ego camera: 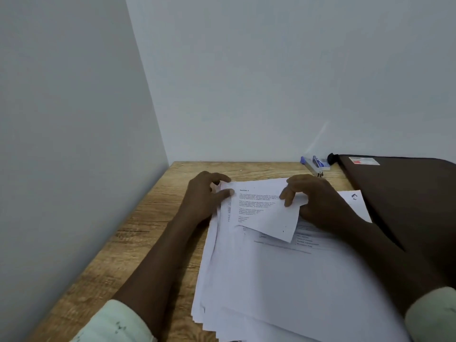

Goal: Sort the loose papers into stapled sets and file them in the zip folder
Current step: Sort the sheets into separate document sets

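For sorting, left hand (204, 198) and right hand (318, 201) pinch a printed white sheet (261, 211) off the loose white paper stack (283, 280); blue stapler (317, 164), dark zip folder (407, 193) wait at two o'clock.

This looks like a plain office or study desk corner. A light wood-grain laminate tabletop (148, 230) sits pushed into the angle of two bare pale grey walls (271, 82). It carries a stack of loose white printed papers (283, 280), a small blue stapler (317, 164) and a dark brown zip folder (407, 193).
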The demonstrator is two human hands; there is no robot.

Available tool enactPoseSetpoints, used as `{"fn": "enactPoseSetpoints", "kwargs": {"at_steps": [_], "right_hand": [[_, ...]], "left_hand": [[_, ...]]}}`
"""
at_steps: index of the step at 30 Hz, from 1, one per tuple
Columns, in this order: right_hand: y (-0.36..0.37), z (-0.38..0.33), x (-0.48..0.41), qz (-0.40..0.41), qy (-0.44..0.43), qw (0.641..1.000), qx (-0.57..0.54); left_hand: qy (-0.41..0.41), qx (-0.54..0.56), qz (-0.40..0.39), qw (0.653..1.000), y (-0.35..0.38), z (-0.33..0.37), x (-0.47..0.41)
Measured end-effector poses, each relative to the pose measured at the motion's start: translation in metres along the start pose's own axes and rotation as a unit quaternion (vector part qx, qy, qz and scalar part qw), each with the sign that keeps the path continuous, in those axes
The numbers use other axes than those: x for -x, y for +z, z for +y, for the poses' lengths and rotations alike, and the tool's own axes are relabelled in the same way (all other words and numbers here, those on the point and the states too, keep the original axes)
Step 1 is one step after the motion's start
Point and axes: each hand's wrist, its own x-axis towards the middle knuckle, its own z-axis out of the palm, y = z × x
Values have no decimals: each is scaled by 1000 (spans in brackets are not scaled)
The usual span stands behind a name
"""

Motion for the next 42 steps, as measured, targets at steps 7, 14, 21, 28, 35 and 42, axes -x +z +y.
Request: {"fn": "enactPoseSetpoints", "kwargs": {"at_steps": [7,14,21,28,35,42], "right_hand": [[7,9,2,2,7,1000,25],[17,10,1,24,8,997,71],[12,3,-3,108,-29,992,56],[9,9,-2,125,-82,989,6],[11,11,-3,115,-82,990,15],[16,10,-2,115,-71,991,19]], "left_hand": [[-89,-197,-56,975,19,19,-18],[-23,-170,17,985,26,25,-16],[96,292,-237,922,-4,55,2],[-15,61,12,998,-13,9,-8],[-84,-13,-6,996,5,15,-12],[-107,57,29,992,6,16,-17]]}}
